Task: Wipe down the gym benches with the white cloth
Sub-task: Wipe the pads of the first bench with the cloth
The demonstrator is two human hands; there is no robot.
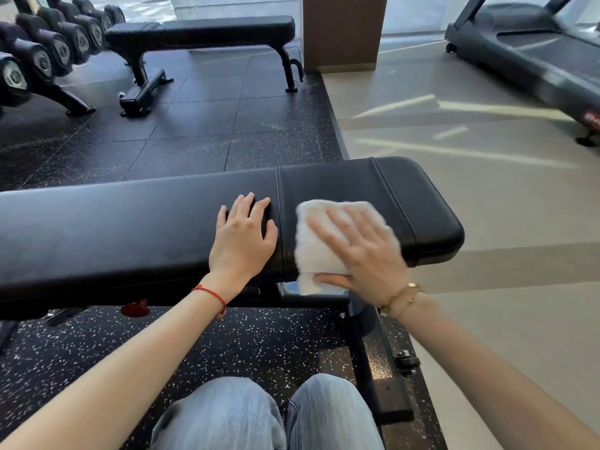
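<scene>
Black speckled rubber floor tiles (227,131) cover the left part of the gym; pale smooth flooring (487,206) takes over to the right. At far left, a rack of black dumbbells (48,50) stands along the edge. Just right of it, a second black padded flat bench (207,30) on a black metal frame stands well behind the near one.

Across the foreground runs the black padded bench (113,228), the desk under work here, with stitched seams near its right end. The left hand (243,238) lies flat on the padding just left of a seam, palm down, fingers (242,206) straight and slightly apart, holding nothing. A red cord bracelet (211,295) sits on that wrist.

Just right of the seam, the white folded cloth (311,251) lies on the desk's right section, its near edge hanging over the front of the pad. The right hand (363,251) presses down on the cloth, fingers spread flat on top, thumb tucked under the overhanging edge. This hand is motion-blurred. A thin gold bracelet (402,297) circles the right wrist.

Below, light blue denim knees (259,417) show between the forearms. At upper centre-right stands a brown column (344,30); at far right, a black treadmill (535,56) rests on the pale floor.
</scene>
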